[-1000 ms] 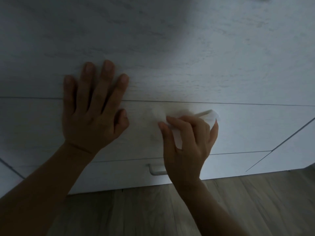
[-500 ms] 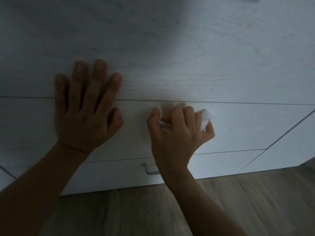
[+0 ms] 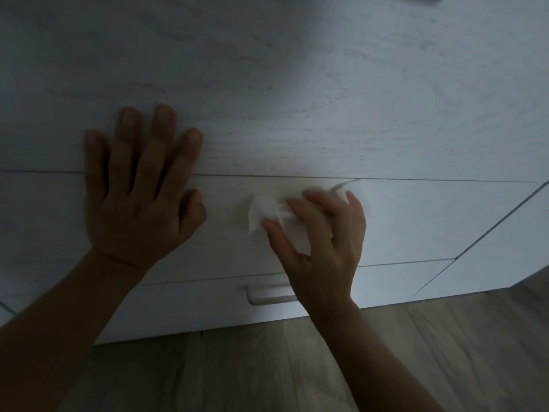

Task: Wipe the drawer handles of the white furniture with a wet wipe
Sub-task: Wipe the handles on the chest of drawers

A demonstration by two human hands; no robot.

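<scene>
Nearest is the wood floor [image 3: 297,367], bare right up to the base of the white dresser [image 3: 326,99]. Both drawers are shut, so no telling what's inside. The lower handle [image 3: 267,297] sits just above the floor, its right end hidden behind the right wrist. Above it, the right hand [image 3: 323,242] pinches the wipe [image 3: 264,214] against the upper handle [image 3: 344,185]. The left hand [image 3: 136,200] lies flat and open across the top seam.

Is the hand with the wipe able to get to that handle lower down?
Probably yes. The lower handle sits just under the right hand holding the wet wipe, with nothing between them. The left hand rests flat, off to the side.
</scene>
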